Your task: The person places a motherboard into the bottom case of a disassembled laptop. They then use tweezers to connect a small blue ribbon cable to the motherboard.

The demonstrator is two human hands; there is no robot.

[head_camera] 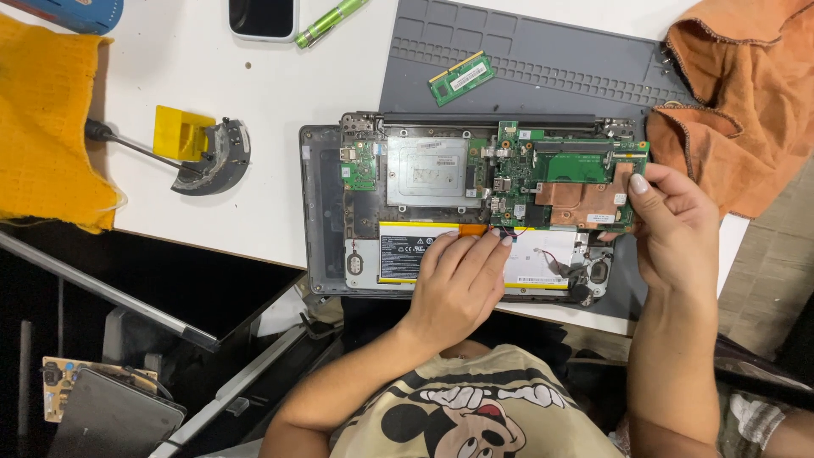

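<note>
Left grip: left hand (458,284) lies palm down on the battery (543,254), fingertips (494,235) pinched at a small connector by the board's lower edge; whether it holds anything I cannot tell.
Right grip: right hand (678,225) closed on the right edge of the board (564,182), thumb on top.
Laptop: one, opened (326,212), back cover off, on the grey mat (526,51) at the tabletop (195,59) edge.
Boards: one large green one with a copper plate; one small green one (359,164) at the left.
Memory sticks: one (461,78), loose on the mat.
Cloths: two, yellow (47,127) left, orange (746,93) right.
Others: one phone (264,17), one green pen (331,21), one screwdriver (127,144).
</note>
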